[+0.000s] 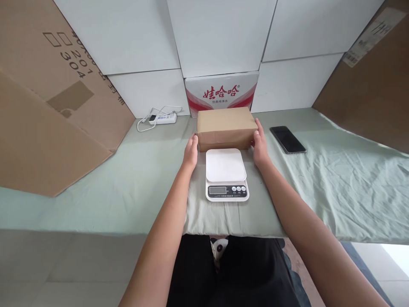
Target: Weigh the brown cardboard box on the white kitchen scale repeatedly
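A brown cardboard box [227, 135] sits behind a white digital kitchen scale [225, 166], in the middle of the table. My left hand [191, 151] presses on the left end of the box, and my right hand [259, 144] is around its right end, so the two hold it between them. The scale has a bare white platform, a dark blank display and several round buttons on its front panel. The fingers behind the box's ends are partly hidden.
A black phone [287, 140] lies on the right of the green tablecloth [147, 170]. At the back left is a white device [162, 118] with a cable. Large cardboard sheets [64, 128] flank the table; a red-and-white carton [222, 91] stands behind the box.
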The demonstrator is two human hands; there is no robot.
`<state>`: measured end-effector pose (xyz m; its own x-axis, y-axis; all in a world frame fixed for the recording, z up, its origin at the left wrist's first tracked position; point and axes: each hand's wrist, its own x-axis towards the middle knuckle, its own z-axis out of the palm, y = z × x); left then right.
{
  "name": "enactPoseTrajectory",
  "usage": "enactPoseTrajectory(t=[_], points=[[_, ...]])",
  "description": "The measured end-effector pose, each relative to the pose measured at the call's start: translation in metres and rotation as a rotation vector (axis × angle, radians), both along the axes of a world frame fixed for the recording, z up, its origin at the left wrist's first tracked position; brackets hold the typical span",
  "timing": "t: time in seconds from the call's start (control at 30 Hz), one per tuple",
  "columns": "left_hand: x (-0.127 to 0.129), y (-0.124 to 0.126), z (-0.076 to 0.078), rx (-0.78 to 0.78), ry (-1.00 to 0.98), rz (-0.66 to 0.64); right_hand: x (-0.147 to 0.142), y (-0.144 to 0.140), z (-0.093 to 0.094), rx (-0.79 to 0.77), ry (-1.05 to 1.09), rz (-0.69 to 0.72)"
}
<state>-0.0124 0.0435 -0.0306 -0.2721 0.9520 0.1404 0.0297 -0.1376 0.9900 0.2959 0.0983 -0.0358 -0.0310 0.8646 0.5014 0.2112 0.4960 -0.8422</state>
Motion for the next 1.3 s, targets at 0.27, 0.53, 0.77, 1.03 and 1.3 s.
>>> enactPoseTrajectory(t=[0.27, 0.53, 0.77, 1.03, 1.3], points=[[0.007, -0.003, 0.007, 0.030, -0.024, -0.020, -0.002, -0.006, 0.005, -0.091, 0.050, 0.011], [0.011, -0.006, 0.017, 0.098, 0.014, -0.037, -0.007, 0.001, 0.002, -0.053, 0.106, 0.022], [0.017, -0.054, 0.047, 0.324, 0.108, -0.012, -0.005, -0.047, 0.035, 0.193, -0.016, -0.015], [0.034, -0.141, 0.040, 0.266, 0.099, -0.064, 0.024, -0.123, 0.025, 0.208, -0.112, -0.080], [0.034, -0.149, 0.032, 0.195, 0.058, -0.101, 0.024, -0.137, 0.017, 0.158, -0.064, -0.139]])
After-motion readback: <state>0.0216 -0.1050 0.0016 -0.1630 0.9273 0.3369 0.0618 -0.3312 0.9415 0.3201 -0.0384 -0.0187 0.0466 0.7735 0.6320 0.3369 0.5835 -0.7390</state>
